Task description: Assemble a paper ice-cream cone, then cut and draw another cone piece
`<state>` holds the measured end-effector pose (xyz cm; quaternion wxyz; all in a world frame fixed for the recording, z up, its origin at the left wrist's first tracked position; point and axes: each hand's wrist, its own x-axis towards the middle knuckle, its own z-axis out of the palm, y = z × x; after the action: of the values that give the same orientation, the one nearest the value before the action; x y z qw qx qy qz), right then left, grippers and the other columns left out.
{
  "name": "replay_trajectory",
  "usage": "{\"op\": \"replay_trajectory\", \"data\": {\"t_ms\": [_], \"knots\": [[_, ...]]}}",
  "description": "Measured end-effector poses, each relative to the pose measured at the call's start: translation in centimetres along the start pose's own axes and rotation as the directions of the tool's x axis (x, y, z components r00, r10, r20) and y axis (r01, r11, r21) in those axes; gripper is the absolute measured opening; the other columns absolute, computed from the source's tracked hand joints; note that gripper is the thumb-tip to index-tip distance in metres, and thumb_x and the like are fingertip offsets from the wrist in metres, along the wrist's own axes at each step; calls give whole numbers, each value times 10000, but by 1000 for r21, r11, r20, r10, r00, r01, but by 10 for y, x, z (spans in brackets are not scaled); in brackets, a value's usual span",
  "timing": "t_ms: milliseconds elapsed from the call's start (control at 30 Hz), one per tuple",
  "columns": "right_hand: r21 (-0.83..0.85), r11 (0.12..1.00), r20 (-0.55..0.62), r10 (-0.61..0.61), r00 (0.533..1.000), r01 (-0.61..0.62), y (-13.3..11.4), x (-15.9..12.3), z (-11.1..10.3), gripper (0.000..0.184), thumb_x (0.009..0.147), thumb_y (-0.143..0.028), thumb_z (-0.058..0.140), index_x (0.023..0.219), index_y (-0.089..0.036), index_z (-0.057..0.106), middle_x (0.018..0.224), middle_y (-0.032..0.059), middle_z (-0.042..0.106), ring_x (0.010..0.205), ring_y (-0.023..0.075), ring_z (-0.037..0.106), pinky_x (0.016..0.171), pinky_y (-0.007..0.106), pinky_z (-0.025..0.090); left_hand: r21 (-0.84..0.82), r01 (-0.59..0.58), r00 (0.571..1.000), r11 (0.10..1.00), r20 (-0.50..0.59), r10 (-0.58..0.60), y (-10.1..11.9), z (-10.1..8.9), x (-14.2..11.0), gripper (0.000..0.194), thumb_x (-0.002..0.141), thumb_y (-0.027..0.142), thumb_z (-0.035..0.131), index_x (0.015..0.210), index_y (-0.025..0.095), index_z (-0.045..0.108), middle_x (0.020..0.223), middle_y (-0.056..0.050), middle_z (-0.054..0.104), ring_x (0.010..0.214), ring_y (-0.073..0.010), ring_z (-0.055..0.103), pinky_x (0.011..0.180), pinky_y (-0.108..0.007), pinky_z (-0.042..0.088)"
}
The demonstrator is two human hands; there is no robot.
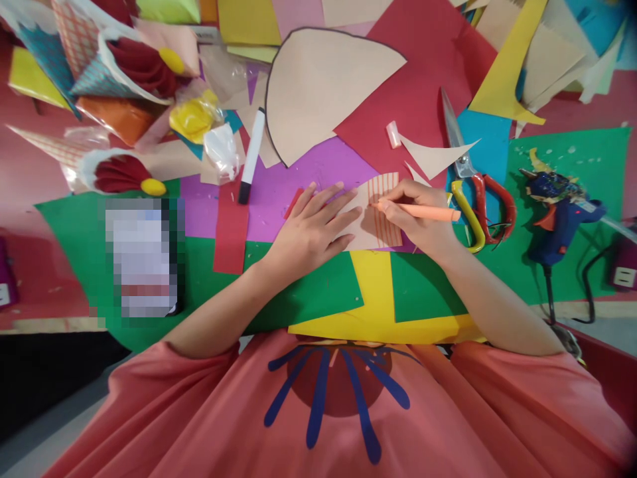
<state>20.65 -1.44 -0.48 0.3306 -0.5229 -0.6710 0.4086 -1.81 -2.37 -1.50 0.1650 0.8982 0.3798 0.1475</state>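
Observation:
My left hand lies flat with fingers stretched out, pressing down a small beige paper piece marked with orange stripes. My right hand is closed around an orange marker, its tip touching the striped paper near the left end. The paper rests on purple and green sheets at the middle of the table.
Scissors with red and yellow handles lie just right of my right hand. A blue glue gun with its cord sits farther right. A black-and-white marker, a large beige cut-out, paper flowers and coloured scraps cover the far side.

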Motion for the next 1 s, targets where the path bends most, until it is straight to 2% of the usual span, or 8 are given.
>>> {"op": "replay_trajectory", "data": {"t_ms": [300,467,633,833,900,1000], "knots": [[-16,999,39,52,998,-52,-6,2,-2,190,781,-296,633,635,-174,623,596,-16,643,549,100,539,514,246,371,-30,13,1000,999,2,-13,0,0,0,358,952,371,482,1280,248,555,1438,-91,505,1377,-280,428,1144,-569,305],[70,993,52,90,995,-93,-7,1,-2,164,763,-239,622,612,-173,614,582,-14,643,544,103,553,493,242,374,-32,27,999,999,22,-27,1,-1,1,352,955,364,470,1269,233,565,1439,-98,502,1383,-287,419,1147,-577,299],[138,990,-76,-20,997,31,-9,-4,0,154,819,-290,594,727,-188,663,686,-3,691,590,105,599,534,254,446,-10,5,1000,1000,-5,-5,0,0,-1,383,958,365,467,1328,279,516,1446,-73,497,1399,-276,398,1150,-568,306],[6,975,-185,-218,958,222,-8,-8,1,143,854,-284,574,810,-218,693,759,11,724,662,128,654,617,290,510,4,32,999,999,1,-32,0,0,-1,398,966,346,450,1355,274,496,1450,-70,493,1411,-286,376,1157,-584,283],[-23,968,-163,-248,955,248,-7,-8,1,134,855,-288,583,834,-224,699,785,10,734,678,129,658,624,286,513,7,45,999,999,-3,-45,0,-1,-1,397,968,343,446,1357,282,495,1452,-65,491,1410,-283,379,1159,-580,285],[-16,985,-51,-172,984,172,-7,-7,0,131,854,-291,598,859,-210,701,775,6,736,657,114,649,589,253,496,3,66,998,998,-8,-66,1,-1,0,395,968,346,443,1357,299,496,1459,-58,484,1409,-286,379,1159,-582,284]]}}
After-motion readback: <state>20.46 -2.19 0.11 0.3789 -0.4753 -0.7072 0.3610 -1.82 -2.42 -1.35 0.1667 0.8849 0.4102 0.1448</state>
